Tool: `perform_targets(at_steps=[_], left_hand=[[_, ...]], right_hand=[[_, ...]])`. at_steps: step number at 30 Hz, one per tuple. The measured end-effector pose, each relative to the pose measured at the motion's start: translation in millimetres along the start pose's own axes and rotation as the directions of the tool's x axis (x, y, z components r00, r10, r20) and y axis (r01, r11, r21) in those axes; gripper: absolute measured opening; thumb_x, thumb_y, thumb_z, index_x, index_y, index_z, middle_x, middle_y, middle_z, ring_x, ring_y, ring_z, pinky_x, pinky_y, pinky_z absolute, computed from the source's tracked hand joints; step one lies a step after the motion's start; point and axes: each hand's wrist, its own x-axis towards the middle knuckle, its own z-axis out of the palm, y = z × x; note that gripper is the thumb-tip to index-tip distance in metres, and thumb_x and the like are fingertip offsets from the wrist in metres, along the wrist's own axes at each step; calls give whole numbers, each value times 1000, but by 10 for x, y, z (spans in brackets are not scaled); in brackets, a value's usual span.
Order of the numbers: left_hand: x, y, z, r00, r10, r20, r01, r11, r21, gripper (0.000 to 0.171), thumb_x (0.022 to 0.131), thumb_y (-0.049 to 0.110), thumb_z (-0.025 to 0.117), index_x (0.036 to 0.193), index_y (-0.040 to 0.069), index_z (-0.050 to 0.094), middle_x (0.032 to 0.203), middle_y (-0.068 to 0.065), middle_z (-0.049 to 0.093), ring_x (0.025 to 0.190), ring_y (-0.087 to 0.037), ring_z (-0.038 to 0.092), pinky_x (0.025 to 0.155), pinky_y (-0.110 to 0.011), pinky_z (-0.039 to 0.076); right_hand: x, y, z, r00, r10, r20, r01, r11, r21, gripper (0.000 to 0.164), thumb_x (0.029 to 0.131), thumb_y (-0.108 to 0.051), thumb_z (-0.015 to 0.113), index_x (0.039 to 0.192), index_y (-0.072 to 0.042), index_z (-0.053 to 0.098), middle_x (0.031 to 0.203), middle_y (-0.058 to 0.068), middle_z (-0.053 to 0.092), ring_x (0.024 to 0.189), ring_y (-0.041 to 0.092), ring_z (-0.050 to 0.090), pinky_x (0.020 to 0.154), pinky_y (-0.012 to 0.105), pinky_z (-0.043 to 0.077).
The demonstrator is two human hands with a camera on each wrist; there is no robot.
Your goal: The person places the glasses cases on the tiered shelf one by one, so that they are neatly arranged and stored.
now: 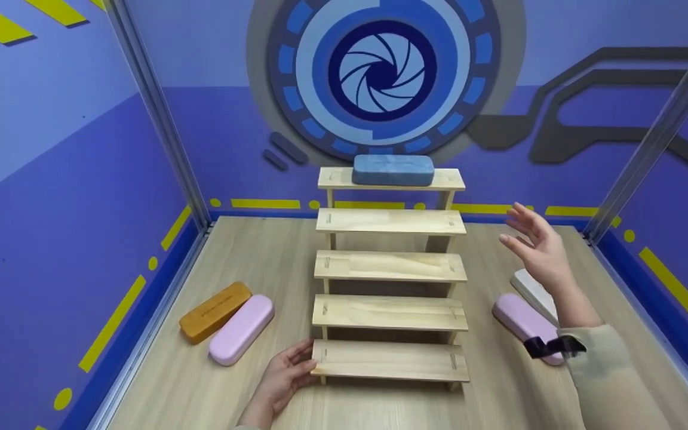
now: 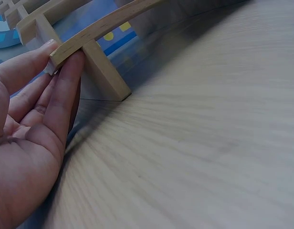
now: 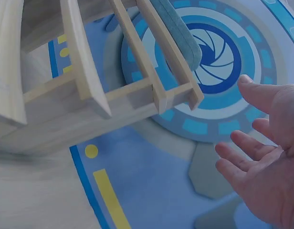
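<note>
A stepped wooden display rack [image 1: 390, 266] stands in the middle, with several plank tiers rising toward the back wall. My left hand [image 1: 284, 379] pinches the left end of its lowest tier [image 1: 389, 360]. In the left wrist view, the thumb lies at the plank's upper edge and the fingers [image 2: 66, 90] are beneath it. A blue glasses case [image 1: 393, 170] lies lengthwise on the top tier, also visible in the right wrist view. My right hand [image 1: 538, 254] is in the air to the right of the rack, fingers spread loosely, holding nothing.
On the table [image 1: 380, 409], left of the rack, an orange-brown case [image 1: 215, 312] and a pink case [image 1: 242, 329] lie side by side. Another pink case [image 1: 520, 319] and a white case [image 1: 534, 292] are on the right, partly behind the right arm. Blue-purple panels [image 1: 212, 143] enclose the table.
</note>
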Motion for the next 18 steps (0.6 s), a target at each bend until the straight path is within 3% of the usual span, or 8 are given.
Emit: perform_targets(at_steps=[2,7,11,18], left_hand=[[1,-1,-1,1000,3,4,-3,1000,-2,72,96,2,66,156,-11,28,135,-6,63,110,-13,67,90,-33,61],[2,-4,-3,1000,5,6,-5,1000,-2,72,96,3,67,156,-10,30,133,-4,64,109,-13,68,89,-31,61],[-2,-2,-4,1000,7,2,-7,1000,6,70,96,3,67,155,-10,32,127,0,66,107,-13,67,87,-31,61],[-6,0,-5,1000,1,0,-1,1000,10,71,96,3,67,156,-10,30,129,-1,66,109,-12,67,88,-31,61]], right_hand=[[-90,56,-36,1000,15,-10,-15,1000,9,66,98,-7,69,156,0,38,135,-27,52,123,-7,54,97,4,45],[-331,209,-139,998,57,-30,-58,998,-33,66,99,-12,69,157,-5,38,139,-25,50,125,-8,51,96,2,43],[-519,354,-195,995,62,-72,-63,998,-19,64,98,-8,69,156,-3,41,139,-24,53,124,-10,53,96,2,43],[-875,670,-271,986,97,-133,-102,994,-31,60,97,-4,69,152,-2,46,130,-34,56,119,-14,56,90,2,46]])
